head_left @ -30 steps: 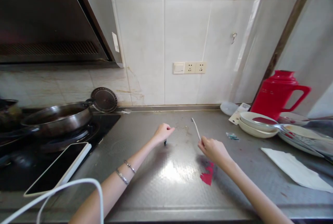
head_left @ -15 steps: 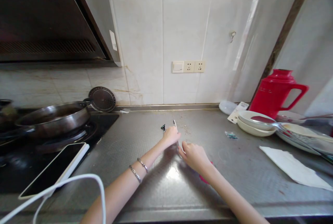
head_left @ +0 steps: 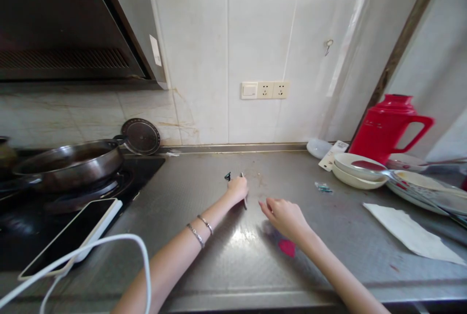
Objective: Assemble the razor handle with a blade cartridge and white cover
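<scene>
My left hand [head_left: 238,189] is closed around a thin, pale grey stick-like tool [head_left: 245,203], whose ends show above and below the fist. Its exact kind is too small to tell. To the right, my right hand [head_left: 286,214] hovers over the counter with loosely bent fingers, apart from the tool, and nothing shows in it. Just beyond my left hand lies a small black and green piece [head_left: 228,176]. A bright pink object [head_left: 287,247] sits beside my right wrist.
A small clear packet with green pieces [head_left: 323,187] lies on the metal counter [head_left: 204,275]. Stacked bowls [head_left: 359,183], a red thermos jug [head_left: 383,129] and a white paper [head_left: 412,234] are on the right. At left are a pan [head_left: 80,165] and a phone [head_left: 69,238] with a white cable.
My right hand has drawn away from the tool's lower end and moved right. My left hand still holds the tool, shifted slightly left. More of the pink object shows.
</scene>
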`<action>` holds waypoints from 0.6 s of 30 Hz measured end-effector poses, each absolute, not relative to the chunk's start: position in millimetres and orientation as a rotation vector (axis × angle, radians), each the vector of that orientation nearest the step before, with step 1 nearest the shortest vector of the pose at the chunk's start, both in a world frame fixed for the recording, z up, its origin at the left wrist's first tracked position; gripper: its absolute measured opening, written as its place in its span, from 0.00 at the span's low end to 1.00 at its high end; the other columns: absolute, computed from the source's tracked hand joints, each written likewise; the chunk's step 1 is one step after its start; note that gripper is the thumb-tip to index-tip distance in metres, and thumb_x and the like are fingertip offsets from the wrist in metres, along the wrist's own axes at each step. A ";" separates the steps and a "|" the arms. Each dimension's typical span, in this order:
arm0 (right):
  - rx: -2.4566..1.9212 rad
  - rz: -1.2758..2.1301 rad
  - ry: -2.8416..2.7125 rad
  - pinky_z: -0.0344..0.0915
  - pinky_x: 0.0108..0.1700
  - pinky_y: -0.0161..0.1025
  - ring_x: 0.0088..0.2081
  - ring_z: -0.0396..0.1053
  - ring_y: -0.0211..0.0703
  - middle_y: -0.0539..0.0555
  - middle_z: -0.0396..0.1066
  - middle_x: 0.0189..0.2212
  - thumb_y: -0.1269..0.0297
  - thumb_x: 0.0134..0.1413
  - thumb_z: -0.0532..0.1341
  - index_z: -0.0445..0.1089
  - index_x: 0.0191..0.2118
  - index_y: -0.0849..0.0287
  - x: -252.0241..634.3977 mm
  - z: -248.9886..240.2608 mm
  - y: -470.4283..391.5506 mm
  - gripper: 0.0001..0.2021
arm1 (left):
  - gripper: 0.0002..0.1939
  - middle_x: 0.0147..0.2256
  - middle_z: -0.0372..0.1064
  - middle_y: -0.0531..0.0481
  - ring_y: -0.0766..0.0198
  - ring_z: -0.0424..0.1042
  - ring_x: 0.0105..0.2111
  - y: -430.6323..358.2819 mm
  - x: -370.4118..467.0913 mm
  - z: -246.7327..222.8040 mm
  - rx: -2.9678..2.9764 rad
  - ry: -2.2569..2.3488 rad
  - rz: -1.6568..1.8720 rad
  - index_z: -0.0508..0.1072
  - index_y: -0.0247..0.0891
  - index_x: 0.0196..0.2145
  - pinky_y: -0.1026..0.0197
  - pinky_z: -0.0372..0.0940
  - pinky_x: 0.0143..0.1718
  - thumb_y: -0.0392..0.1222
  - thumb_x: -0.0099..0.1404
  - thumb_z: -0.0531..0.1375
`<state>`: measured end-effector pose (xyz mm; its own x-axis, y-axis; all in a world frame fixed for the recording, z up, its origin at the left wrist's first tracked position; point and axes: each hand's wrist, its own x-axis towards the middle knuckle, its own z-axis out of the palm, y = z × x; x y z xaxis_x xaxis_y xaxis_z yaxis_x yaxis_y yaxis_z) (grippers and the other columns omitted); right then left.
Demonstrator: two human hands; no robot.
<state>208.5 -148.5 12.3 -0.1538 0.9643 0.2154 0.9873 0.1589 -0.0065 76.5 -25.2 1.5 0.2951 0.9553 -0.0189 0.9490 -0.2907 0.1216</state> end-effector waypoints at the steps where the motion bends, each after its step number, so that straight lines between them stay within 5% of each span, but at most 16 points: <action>1: -1.934 -0.195 -2.242 0.57 0.26 0.35 0.28 0.72 0.47 0.57 0.73 0.25 0.55 0.62 0.44 0.67 0.29 0.57 215.5 12.1 -146.4 0.20 | 0.16 0.41 0.72 0.35 0.51 0.72 0.43 -26.5 76.3 1.6 2.445 1.806 0.094 0.73 0.31 0.43 0.58 0.67 0.40 0.42 0.61 0.54; 4: -1.882 -0.179 -2.216 0.60 0.30 0.36 0.32 0.71 0.46 0.56 0.72 0.30 0.58 0.60 0.47 0.68 0.30 0.57 251.8 8.8 -132.0 0.16 | 0.18 0.40 0.72 0.35 0.52 0.72 0.43 -30.1 73.3 6.2 2.462 1.827 0.123 0.74 0.32 0.42 0.57 0.66 0.40 0.45 0.63 0.51; 9: -1.776 -0.295 -2.223 0.57 0.52 0.46 0.53 0.61 0.55 0.65 0.60 0.53 0.61 0.49 0.56 0.68 0.45 0.60 365.3 -4.5 -84.2 0.16 | 0.20 0.40 0.73 0.36 0.53 0.72 0.42 -24.9 45.2 20.5 2.431 1.910 0.233 0.75 0.35 0.40 0.57 0.64 0.39 0.49 0.63 0.48; 14: -2.111 -0.033 -2.318 0.53 0.56 0.50 0.57 0.55 0.62 0.66 0.60 0.55 0.69 0.33 0.61 0.66 0.51 0.61 460.3 -11.9 -52.0 0.30 | 0.16 0.29 0.73 0.42 0.58 0.71 0.33 -3.4 -4.2 20.7 2.116 1.960 0.497 0.75 0.35 0.26 0.62 0.60 0.31 0.47 0.59 0.52; 18: -2.156 0.121 -2.310 0.57 0.54 0.44 0.54 0.61 0.59 0.68 0.63 0.53 0.70 0.34 0.59 0.61 0.55 0.68 477.6 -15.1 -48.5 0.35 | 0.15 0.17 0.65 0.50 0.64 0.65 0.22 7.4 -29.0 6.8 2.024 1.939 0.501 0.71 0.34 0.19 0.65 0.54 0.24 0.43 0.57 0.52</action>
<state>477.6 -48.5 -15.1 -0.0704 0.9952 -0.0675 0.9968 0.0677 -0.0418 -29.0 7.4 6.8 0.0321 0.9984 0.0475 0.8962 -0.0498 0.4409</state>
